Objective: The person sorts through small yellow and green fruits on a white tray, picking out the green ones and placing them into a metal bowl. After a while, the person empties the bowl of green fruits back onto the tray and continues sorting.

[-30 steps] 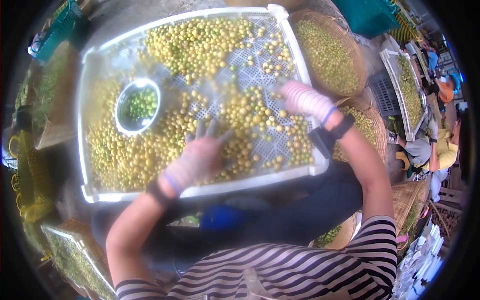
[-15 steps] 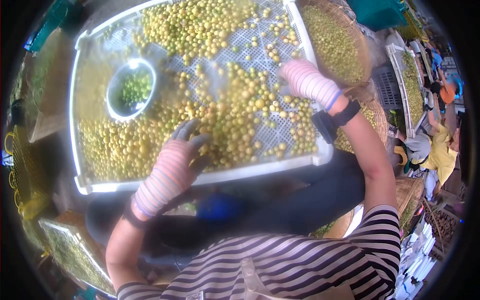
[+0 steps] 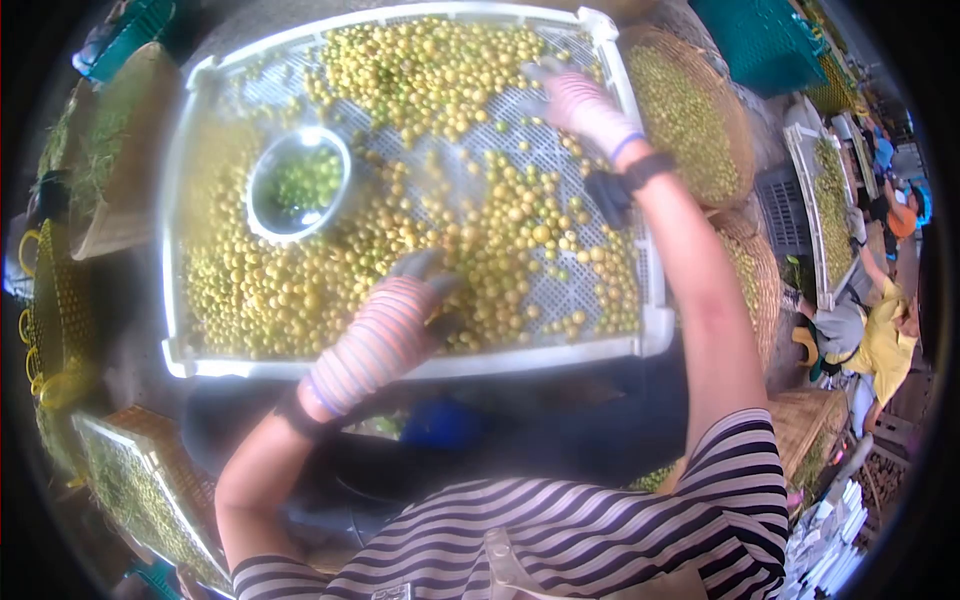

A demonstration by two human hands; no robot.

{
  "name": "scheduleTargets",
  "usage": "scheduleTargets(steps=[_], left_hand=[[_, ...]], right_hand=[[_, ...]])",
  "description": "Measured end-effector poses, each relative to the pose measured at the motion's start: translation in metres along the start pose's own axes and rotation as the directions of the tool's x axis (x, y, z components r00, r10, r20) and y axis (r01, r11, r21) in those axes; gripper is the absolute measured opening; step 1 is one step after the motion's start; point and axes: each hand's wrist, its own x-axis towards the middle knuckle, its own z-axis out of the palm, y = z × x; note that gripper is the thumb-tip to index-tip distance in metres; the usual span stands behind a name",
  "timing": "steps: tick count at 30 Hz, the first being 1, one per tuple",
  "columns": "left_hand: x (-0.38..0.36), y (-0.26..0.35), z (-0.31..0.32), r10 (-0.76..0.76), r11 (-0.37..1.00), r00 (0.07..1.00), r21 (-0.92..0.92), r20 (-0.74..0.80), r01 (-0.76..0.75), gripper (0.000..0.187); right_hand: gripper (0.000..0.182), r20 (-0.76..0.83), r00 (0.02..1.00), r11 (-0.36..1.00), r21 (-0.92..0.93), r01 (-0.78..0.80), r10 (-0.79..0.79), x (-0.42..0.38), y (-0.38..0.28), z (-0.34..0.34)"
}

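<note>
Large white perforated plastic tray [image 3: 200, 330], rectangular, across the person's lap; taken here as the landmark. It carries a loose layer of small round yellow-green fruits [image 3: 500, 230], thick along the tray's near-left and far-middle parts, thinner toward its right side, where bare mesh shows.

Inside the tray, left of centre, sits a round shiny metal bowl [image 3: 262, 215] with a few greener fruits [image 3: 305, 182] in it.

Left hand [image 3: 400, 315], in a pink-and-white striped knit glove with dark fingertips, lies palm down on the fruit near the tray's near rim. Fingers curl forward into the pile; whether anything is pinched beneath them cannot be told.

Right hand [image 3: 575, 100], same kind of glove, reaches to the tray's far right corner, resting on or just above fruit there. Blurred; fingers look loosely spread, no fruit visibly held. A dark band sits at that wrist.

Judgement: sorting is under way, both hands raking through the layer and greener pieces going to the bowl. Much fruit is unsorted. The next pick would need a fingertip pinch on a single fruit without rolling its neighbours.

Beyond the tray's right rim: a round woven basket [image 3: 735, 120] of similar fruit, a second white tray [image 3: 805, 175], and another person in a yellow top [image 3: 885, 335].
</note>
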Motion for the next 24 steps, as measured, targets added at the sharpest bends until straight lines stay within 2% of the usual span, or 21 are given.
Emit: scheduleTargets(steps=[1,3,5,6,7,9,11,13,14,15,17,19,21,23,24], left_hand=[[0.001,0.000,0.001,-0.003,1.000,1.000,0.018,0.008,0.003,0.040],[0.002,-0.002,0.003,0.000,1.000,1.000,0.020,-0.009,0.000,0.039],[0.003,-0.001,0.001,-0.027,1.000,1.000,-0.006,0.009,0.027,0.040],[0.001,-0.001,-0.001,-0.030,1.000,1.000,-0.008,0.006,0.030,0.040],[0.000,-0.002,-0.005,-0.033,0.999,0.999,-0.011,0.002,0.033,0.039],[-0.006,0.002,-0.014,-0.050,0.999,0.999,-0.003,0.008,0.051,0.039],[-0.009,0.004,-0.019,-0.064,0.998,0.998,0.000,0.007,0.064,0.039],[-0.012,0.004,-0.020,-0.071,0.997,0.997,-0.006,0.021,0.071,0.039],[-0.012,0.005,-0.019,-0.057,0.998,0.998,-0.002,0.031,0.057,0.038],[-0.011,0.007,-0.020,-0.050,0.999,0.997,-0.019,0.051,0.051,0.038],[-0.010,0.006,-0.016,-0.035,0.999,0.999,-0.029,0.040,0.036,0.038],[-0.008,0.002,-0.017,-0.037,0.999,0.999,-0.033,0.035,0.038,0.037],[-0.007,0.001,-0.019,-0.041,0.998,0.999,-0.052,0.035,0.043,0.037],[-0.008,-0.001,-0.022,-0.083,0.996,0.995,-0.034,0.053,0.085,0.037],[-0.010,-0.001,-0.022,-0.080,0.996,0.996,-0.038,0.026,0.081,0.036]], right_hand=[[0.066,0.033,0.999,0.999,-0.045,-0.012,0.014,0.006,-0.030,-0.010],[0.070,0.037,0.979,0.977,-0.061,0.203,-0.201,0.034,-0.065,0.003],[0.074,0.097,0.958,0.957,-0.084,0.278,-0.270,0.046,-0.094,0.015],[0.077,0.219,0.946,0.964,-0.060,0.257,-0.239,0.049,-0.101,0.019],[0.085,0.207,0.956,0.971,-0.077,0.226,-0.206,0.048,-0.104,0.027],[0.088,0.279,0.929,0.957,-0.084,0.277,-0.244,0.012,-0.103,0.005],[0.079,0.551,0.788,0.954,0.054,0.295,-0.275,-0.017,-0.094,-0.014],[0.061,0.708,0.665,0.930,-0.031,0.366,-0.238,-0.028,-0.096,-0.046],[0.048,0.624,0.744,0.935,-0.058,0.350,-0.240,-0.027,-0.094,-0.048],[0.045,0.579,0.778,0.950,-0.017,0.310,-0.244,-0.014,-0.097,-0.046],[0.049,0.344,0.890,0.948,0.000,0.318,-0.298,0.016,-0.112,-0.024],[0.056,0.013,0.912,0.910,-0.069,0.410,-0.410,0.042,-0.135,-0.001],[0.060,0.133,0.941,0.946,-0.041,0.320,-0.312,0.064,-0.157,0.002],[0.064,0.088,0.943,0.940,-0.091,0.330,-0.322,0.060,-0.156,0.003],[0.065,0.263,0.932,0.941,-0.161,0.296,-0.248,0.056,-0.150,0.002]])
